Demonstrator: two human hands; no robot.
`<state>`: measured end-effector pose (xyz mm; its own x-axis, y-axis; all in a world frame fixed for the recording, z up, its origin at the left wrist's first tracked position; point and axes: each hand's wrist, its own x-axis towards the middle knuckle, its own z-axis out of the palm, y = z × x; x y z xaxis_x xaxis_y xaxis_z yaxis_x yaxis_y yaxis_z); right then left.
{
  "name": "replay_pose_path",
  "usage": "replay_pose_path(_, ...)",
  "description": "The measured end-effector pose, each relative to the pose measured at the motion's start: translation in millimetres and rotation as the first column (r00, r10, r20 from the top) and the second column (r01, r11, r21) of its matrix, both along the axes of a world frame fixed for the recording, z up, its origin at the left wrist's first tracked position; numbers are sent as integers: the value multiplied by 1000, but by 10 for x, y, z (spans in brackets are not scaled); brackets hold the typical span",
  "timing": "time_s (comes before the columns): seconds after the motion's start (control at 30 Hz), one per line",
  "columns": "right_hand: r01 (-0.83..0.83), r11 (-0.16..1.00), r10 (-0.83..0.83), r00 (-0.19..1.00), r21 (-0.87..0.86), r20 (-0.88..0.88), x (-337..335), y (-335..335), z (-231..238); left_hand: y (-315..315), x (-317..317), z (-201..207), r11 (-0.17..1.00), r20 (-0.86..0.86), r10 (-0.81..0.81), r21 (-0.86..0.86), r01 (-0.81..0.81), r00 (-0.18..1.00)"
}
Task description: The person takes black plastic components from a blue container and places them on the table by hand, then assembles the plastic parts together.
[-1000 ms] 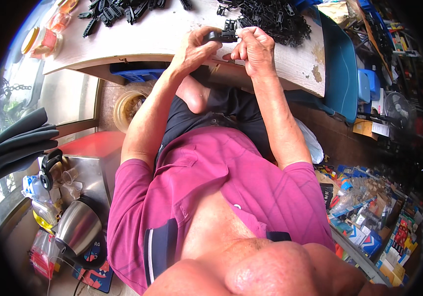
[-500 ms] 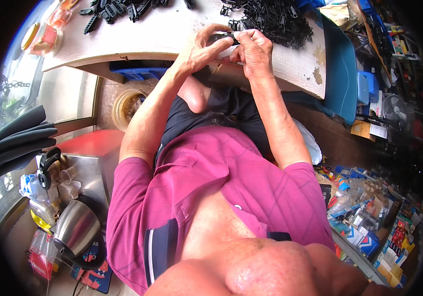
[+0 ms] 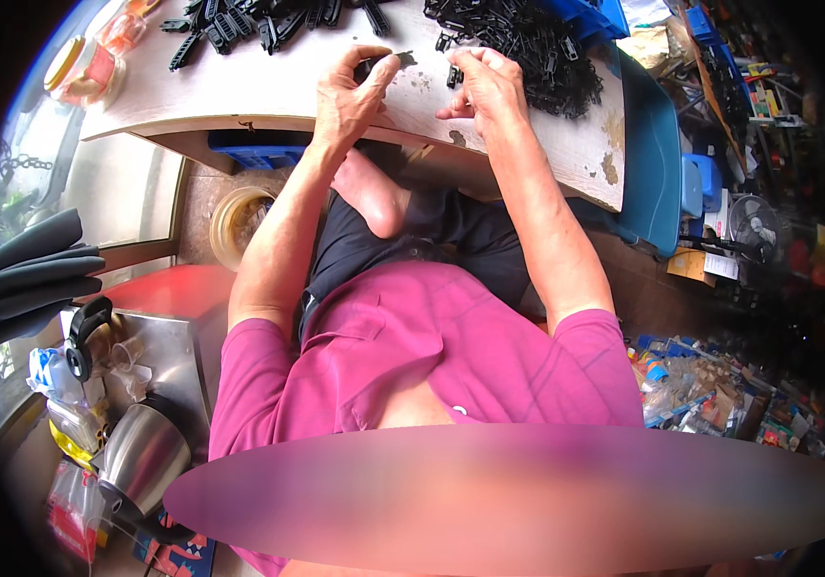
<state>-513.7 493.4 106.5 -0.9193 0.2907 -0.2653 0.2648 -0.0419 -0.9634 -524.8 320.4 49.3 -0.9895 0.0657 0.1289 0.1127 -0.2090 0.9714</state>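
Over the near edge of the table, my left hand (image 3: 345, 96) is closed with thumb and forefinger round a dark plastic piece (image 3: 365, 68), which the fingers mostly cover. My right hand (image 3: 491, 91) is a short way to the right, thumb and forefinger pressed together and the lower fingers partly stretched out. What the pinch holds, if anything, is hidden. Just below those fingertips shows a small black plastic part (image 3: 454, 76); I cannot tell whether they touch it. Close behind the right hand spreads a heap of small black plastic parts (image 3: 557, 62).
Ribbed black plastic strips (image 3: 230, 24) lie at the table's (image 3: 211, 91) far left, near a lidded jar (image 3: 81, 72). A blue crate (image 3: 597, 17) stands behind the heap. A teal bin (image 3: 653, 144) adjoins the right edge. A steel kettle (image 3: 148, 452) stands lower left.
My hands were together at one black piece and are now apart. The left has moved left with a dark piece; the right stays near the heap. The view has shifted slightly.
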Motion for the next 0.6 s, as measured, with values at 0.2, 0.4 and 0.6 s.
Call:
replay_pose_path(0.2, 7, 991, -14, 999, 134, 50, -577, -153, 37, -68, 26, -75, 998, -37, -23, -63, 20, 999)
replay_pose_path(0.4, 65, 910, -117, 988, 410, 105, -980, -366, 43, -51, 42, -69, 999, -40, 43, 24, -42, 998)
replay_pose_path(0.6, 116, 792, -233, 965, 600, 120, -1088, -493, 86, -46, 39, -106, 997, -86, 41, 72, -35, 995)
